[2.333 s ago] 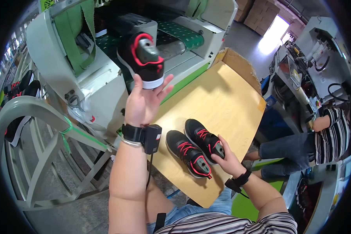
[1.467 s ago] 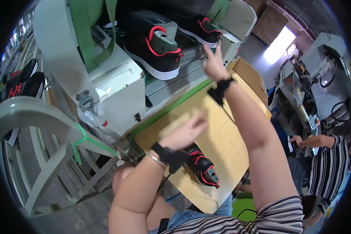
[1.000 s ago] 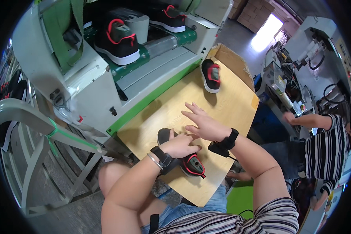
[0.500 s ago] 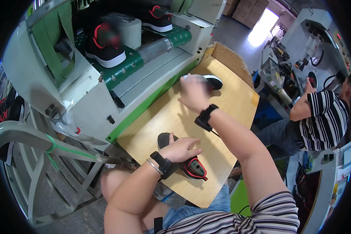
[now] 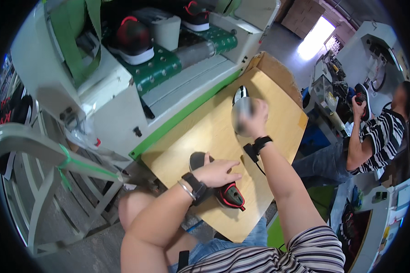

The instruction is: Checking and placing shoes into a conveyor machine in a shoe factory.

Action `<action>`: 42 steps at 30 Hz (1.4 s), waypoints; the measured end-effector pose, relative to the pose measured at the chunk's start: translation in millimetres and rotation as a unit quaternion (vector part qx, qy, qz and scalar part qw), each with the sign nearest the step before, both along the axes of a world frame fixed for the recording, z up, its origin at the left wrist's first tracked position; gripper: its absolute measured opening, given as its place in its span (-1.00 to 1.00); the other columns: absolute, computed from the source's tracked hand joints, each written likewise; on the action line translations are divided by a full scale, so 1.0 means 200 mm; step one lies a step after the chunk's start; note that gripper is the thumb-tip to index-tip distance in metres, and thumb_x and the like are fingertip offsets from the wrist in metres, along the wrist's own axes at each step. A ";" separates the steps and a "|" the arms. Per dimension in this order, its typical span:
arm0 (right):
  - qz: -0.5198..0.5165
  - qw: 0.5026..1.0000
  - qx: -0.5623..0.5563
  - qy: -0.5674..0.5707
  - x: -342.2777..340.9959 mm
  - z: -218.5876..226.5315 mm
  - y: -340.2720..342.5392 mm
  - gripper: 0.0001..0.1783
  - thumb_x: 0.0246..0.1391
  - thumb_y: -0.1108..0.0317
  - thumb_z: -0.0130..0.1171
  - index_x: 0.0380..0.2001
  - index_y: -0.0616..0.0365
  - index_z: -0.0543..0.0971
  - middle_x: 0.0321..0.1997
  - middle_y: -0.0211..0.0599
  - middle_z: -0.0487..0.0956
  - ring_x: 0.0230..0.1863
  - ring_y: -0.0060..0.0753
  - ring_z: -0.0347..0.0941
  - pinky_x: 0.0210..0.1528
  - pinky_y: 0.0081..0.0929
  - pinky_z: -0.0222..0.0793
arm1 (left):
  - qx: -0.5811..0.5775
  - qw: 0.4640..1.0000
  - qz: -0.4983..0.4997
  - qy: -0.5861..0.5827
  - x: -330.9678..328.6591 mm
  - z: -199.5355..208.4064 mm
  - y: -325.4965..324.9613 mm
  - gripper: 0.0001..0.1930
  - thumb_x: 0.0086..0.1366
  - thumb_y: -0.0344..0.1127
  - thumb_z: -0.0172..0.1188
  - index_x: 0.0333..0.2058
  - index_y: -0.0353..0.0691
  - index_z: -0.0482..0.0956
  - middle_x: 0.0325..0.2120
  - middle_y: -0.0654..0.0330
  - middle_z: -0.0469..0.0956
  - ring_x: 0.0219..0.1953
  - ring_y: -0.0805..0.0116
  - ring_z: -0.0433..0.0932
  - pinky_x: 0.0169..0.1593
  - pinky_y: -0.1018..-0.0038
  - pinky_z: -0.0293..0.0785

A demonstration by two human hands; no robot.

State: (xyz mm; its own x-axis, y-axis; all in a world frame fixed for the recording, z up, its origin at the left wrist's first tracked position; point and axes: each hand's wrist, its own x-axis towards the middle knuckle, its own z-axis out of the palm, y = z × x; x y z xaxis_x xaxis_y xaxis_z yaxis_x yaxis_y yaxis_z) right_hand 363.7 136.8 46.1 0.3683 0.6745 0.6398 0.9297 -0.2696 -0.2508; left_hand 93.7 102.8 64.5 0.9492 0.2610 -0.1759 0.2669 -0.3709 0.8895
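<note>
On the light wooden board [image 5: 214, 123], a dark shoe [image 5: 232, 196] with a red-edged collar lies at the near end. My left hand [image 5: 217, 173] rests across its middle, fingers stretched out and apart, thumb toward the grey toe. Farther up the board, my right hand [image 5: 256, 117] grips a second shoe [image 5: 240, 94], whose dark and white end points away from me. A blur covers part of that shoe and my fingers. Both wrists wear black bands.
Beyond the board, a machine with a green perforated conveyor [image 5: 157, 68] carries a black shoe [image 5: 132, 43] and another shoe [image 5: 197, 18]. A metal rack [image 5: 45, 150] stands left. At right, a co-worker [image 5: 380, 136] holds a shoe. A cardboard piece [image 5: 278, 73] edges the board.
My right hand has turned the far shoe, so its end now points away instead of right. My left hand keeps its place on the near shoe. The co-worker's shoe shows more fully.
</note>
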 end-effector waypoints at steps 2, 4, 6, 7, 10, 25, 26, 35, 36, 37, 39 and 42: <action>-0.070 0.943 -0.071 0.319 0.18 -0.01 -0.12 -0.06 -0.18 0.07 0.50 0.21 0.31 0.31 0.18 0.13 0.46 0.21 -0.02 0.42 0.28 -0.20 0.30 | 0.004 1.000 -0.011 -0.004 0.04 -0.01 -0.03 -0.24 0.37 0.31 -0.04 0.37 -0.06 0.24 0.20 0.05 0.49 0.35 0.09 0.30 0.36 -0.33 -0.59; 0.009 0.900 -0.180 0.396 0.01 0.15 -0.12 -0.04 -0.18 0.06 0.51 0.20 0.37 0.32 0.02 0.08 0.59 0.02 -0.08 0.56 0.09 -0.25 0.47 | -0.060 0.998 0.031 0.000 -0.03 -0.03 0.04 -0.21 0.37 0.32 -0.05 0.40 -0.05 0.18 0.17 0.07 0.52 0.36 0.19 0.31 0.42 -0.20 -0.61; 0.069 0.950 -0.165 0.257 -0.01 0.18 -0.21 0.03 -0.24 0.09 0.54 0.27 0.29 0.30 0.07 0.12 0.53 0.08 -0.02 0.50 0.15 -0.22 0.41 | -0.256 0.951 0.126 -0.119 0.00 -0.04 0.09 -0.27 0.43 0.13 0.07 0.38 -0.21 0.18 0.25 0.00 0.40 0.31 0.20 0.34 0.44 0.24 0.03; 0.053 0.974 -0.196 0.097 -0.08 0.19 -0.29 0.07 -0.27 0.09 0.56 0.30 0.23 0.28 0.10 0.11 0.49 0.11 0.02 0.45 0.18 -0.21 0.37 | -0.283 0.930 0.166 -0.163 0.00 -0.08 0.13 -0.34 0.45 0.00 0.12 0.35 -0.29 0.21 0.26 -0.04 0.37 0.29 0.23 0.35 0.32 0.40 0.25; 0.122 0.974 -0.180 0.059 -0.29 0.32 -0.47 0.17 -0.31 0.11 0.60 0.38 0.14 0.21 0.18 0.06 0.42 0.19 0.12 0.36 0.25 -0.18 0.30 | -0.274 0.902 0.279 -0.184 -0.08 0.03 0.20 -0.38 0.43 -0.04 0.15 0.30 -0.30 0.27 0.21 -0.02 0.40 0.26 0.22 0.38 0.29 0.35 0.28; 0.239 0.769 -0.051 0.591 -0.61 0.54 -0.53 -0.35 0.26 0.25 0.24 0.32 0.28 0.30 0.20 -0.32 0.47 0.20 -0.50 0.37 0.25 -0.46 0.28 | -0.315 0.891 0.156 -0.288 -0.08 0.21 0.14 -0.26 0.42 0.30 -0.05 0.30 -0.19 0.23 0.03 0.10 0.55 -0.06 0.25 0.61 -0.04 0.25 0.57; 0.306 0.772 -0.064 0.554 -0.68 0.59 -0.55 -0.15 0.26 0.21 0.22 0.46 0.24 0.05 0.42 -0.19 0.25 0.41 -0.33 0.19 0.42 -0.37 0.09 | -0.396 0.841 0.171 -0.326 -0.09 0.27 0.12 -0.26 0.42 0.30 -0.06 0.33 -0.14 0.18 0.08 0.09 0.53 -0.01 0.21 0.61 -0.03 0.20 0.57; 0.270 0.819 -0.365 0.351 -0.81 0.37 -1.01 0.02 0.07 0.30 0.40 0.45 0.24 0.00 0.39 0.13 0.25 0.45 -0.09 0.17 0.43 -0.26 0.11 | -0.430 0.685 0.259 -0.527 -0.33 0.33 0.52 -0.28 0.49 0.27 -0.25 0.30 -0.26 0.28 0.21 0.05 0.42 0.17 0.13 0.49 0.13 0.25 0.48; 0.249 0.814 -0.339 0.399 -0.77 0.35 -1.02 -0.01 0.09 0.32 0.38 0.44 0.23 0.03 0.35 0.08 0.30 0.40 -0.13 0.22 0.40 -0.29 0.15 | -0.429 0.686 0.270 -0.522 -0.34 0.33 0.53 -0.29 0.49 0.25 -0.25 0.30 -0.27 0.27 0.22 0.04 0.40 0.18 0.12 0.47 0.15 0.26 0.46; 0.227 0.808 -0.313 0.446 -0.73 0.35 -1.02 -0.05 0.11 0.33 0.36 0.44 0.22 0.05 0.31 0.04 0.35 0.35 -0.17 0.28 0.37 -0.33 0.19 | -0.429 0.687 0.280 -0.516 -0.34 0.33 0.54 -0.30 0.50 0.23 -0.25 0.30 -0.28 0.27 0.23 0.04 0.39 0.20 0.12 0.45 0.18 0.27 0.43; 0.193 0.785 -0.257 0.529 -0.67 0.40 -0.97 -0.24 0.19 0.38 0.28 0.39 0.19 0.19 0.17 -0.15 0.46 0.21 -0.36 0.39 0.26 -0.45 0.30 | -0.442 0.674 0.281 -0.520 -0.35 0.31 0.54 -0.34 0.53 0.18 -0.25 0.31 -0.26 0.25 0.25 0.05 0.37 0.24 0.10 0.42 0.21 0.23 0.39; 0.118 0.744 -0.192 0.629 -0.55 0.63 -0.80 -0.36 0.24 0.34 0.22 0.34 0.21 0.29 0.18 -0.24 0.46 0.21 -0.42 0.37 0.29 -0.48 0.25 | -0.449 0.675 0.268 -0.520 -0.37 0.30 0.52 -0.39 0.55 0.10 -0.24 0.33 -0.24 0.23 0.28 0.04 0.34 0.29 0.06 0.35 0.27 0.18 0.32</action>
State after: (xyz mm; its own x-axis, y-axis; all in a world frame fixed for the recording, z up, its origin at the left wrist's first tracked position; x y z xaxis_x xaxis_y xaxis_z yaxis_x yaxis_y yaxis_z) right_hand 252.9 -24.1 171.8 0.3544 0.8598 -0.3677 0.0563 -0.4121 -0.9094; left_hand 20.2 206.9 124.4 0.4934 0.8470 0.1977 -0.7937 0.3456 0.5006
